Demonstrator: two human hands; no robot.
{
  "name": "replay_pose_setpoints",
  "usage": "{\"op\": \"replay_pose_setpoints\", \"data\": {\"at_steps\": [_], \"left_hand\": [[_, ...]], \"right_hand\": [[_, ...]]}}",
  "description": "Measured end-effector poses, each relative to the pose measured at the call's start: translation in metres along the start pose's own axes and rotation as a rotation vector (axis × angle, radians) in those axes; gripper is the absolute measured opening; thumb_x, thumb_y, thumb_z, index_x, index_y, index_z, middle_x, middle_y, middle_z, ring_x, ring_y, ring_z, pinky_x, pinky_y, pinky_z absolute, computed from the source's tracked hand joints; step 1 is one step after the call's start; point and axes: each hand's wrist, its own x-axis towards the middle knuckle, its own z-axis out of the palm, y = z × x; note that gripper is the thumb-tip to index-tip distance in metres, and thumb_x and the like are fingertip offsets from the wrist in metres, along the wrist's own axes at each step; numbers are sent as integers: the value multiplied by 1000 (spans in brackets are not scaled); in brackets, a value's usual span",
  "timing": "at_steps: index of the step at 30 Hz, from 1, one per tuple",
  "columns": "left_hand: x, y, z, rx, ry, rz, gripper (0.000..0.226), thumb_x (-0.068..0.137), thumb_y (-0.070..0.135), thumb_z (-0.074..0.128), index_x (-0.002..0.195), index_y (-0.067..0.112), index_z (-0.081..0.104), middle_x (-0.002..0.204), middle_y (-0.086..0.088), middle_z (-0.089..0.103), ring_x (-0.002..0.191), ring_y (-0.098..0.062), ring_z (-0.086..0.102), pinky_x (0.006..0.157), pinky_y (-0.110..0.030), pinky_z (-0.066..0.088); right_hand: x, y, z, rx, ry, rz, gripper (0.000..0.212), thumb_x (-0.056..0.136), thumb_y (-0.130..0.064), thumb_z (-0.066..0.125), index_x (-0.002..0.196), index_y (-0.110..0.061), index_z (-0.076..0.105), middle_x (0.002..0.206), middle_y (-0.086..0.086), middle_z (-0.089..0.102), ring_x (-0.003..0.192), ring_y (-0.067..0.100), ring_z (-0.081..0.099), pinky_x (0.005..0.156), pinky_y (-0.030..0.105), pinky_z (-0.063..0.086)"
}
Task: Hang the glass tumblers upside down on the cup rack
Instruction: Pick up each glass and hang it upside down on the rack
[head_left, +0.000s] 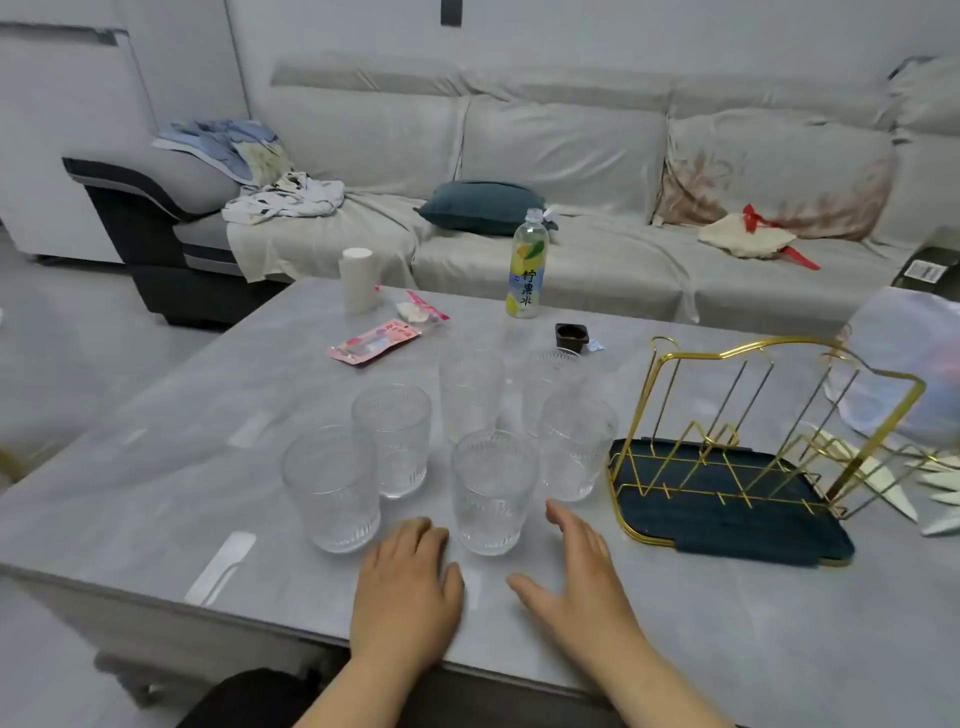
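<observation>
Grey tabletop (156, 467) is bearing six upright glass tumblers (492, 491) beside an empty gold cup rack (737, 441) at right, while the left hand (408, 592) and right hand (576, 577) are lying open, flanking the nearest tumbler, grasping nothing.

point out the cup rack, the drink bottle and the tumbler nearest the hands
cup rack (691, 355), head view, on the gold top bar of the frame
drink bottle (525, 275), head view, on the printed label at mid-body
nearest tumbler (492, 493), head view, on its ribbed glass wall facing the camera
</observation>
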Motion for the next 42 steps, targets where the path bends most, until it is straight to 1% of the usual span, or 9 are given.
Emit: {"op": "replay_pose_setpoints", "data": {"at_steps": [3, 5, 8, 19, 24, 27, 31, 36, 42], "left_hand": [[4, -3, 6, -23, 8, 16, 33, 72, 23, 55, 101, 10, 61, 110, -11, 65, 105, -29, 60, 91, -44, 47], [5, -6, 11, -12, -82, -13, 39, 84, 29, 46, 120, 16, 47, 134, -6, 47, 126, -21, 40, 107, -39, 28], [7, -13, 21, 20, -85, 1, 45, 88, 38, 33, 130, 23, 30, 149, -1, 25, 137, -13, 18, 112, -31, 11], [7, -12, 20, -3, -91, -13, 46, 88, 42, 33, 131, 24, 29, 150, 2, 23, 138, -11, 14, 113, -33, 9], [6, -11, 16, -19, -106, -26, 46, 90, 45, 32, 131, 25, 32, 150, 1, 25, 138, -13, 16, 113, -33, 11], [4, -9, 10, -57, -122, -14, 40, 91, 39, 35, 128, 24, 38, 148, 1, 30, 137, -14, 20, 112, -32, 13], [5, 2, -8, -228, -86, -14, 30, 90, 20, 46, 118, 13, 52, 136, -7, 48, 127, -20, 41, 106, -34, 27], [16, 73, -35, -391, -8, 228, 31, 88, 13, 48, 118, 16, 52, 134, -4, 50, 124, -21, 44, 103, -30, 30], [28, 170, -45, -386, -23, 598, 48, 88, 23, 47, 133, 22, 31, 148, 1, 30, 133, -17, 28, 109, -28, 19]], "right_hand": [[18, -11, 12, 172, 31, 16, 88, 67, -29, 72, 136, -20, 18, 143, 0, 33, 131, 16, 27, 105, 24, 25], [25, -17, 22, 201, 66, 59, 95, 62, -29, 74, 137, -20, 17, 142, 3, 36, 130, 20, 31, 106, 30, 28], [34, -15, 32, 147, 144, 92, 102, 57, -34, 76, 138, -18, 16, 140, 6, 40, 129, 23, 35, 105, 33, 30], [37, -15, 34, 277, 213, 101, 78, 49, -30, 81, 113, -18, 39, 112, 3, 60, 110, 27, 52, 96, 40, 41], [13, -20, 10, 471, 162, 15, 69, 45, -26, 81, 93, -47, 36, 96, -26, 52, 90, -8, 54, 69, 0, 40], [-9, -18, -21, 520, 189, -5, 65, 44, -30, 75, 94, -48, 37, 102, -29, 47, 89, -27, 45, 64, -6, 36], [-43, 0, -78, 503, 255, 17, 70, 52, -25, 78, 103, -48, 36, 106, -31, 43, 91, -19, 44, 61, -2, 41], [-79, 29, -147, 395, 525, 46, 70, 57, -2, 79, 108, -28, 39, 95, -17, 47, 75, -26, 48, 55, -3, 38], [-108, 46, -216, 200, 817, 152, 66, 57, -10, 80, 106, -27, 38, 107, -2, 43, 92, 13, 43, 66, 21, 35]]}}
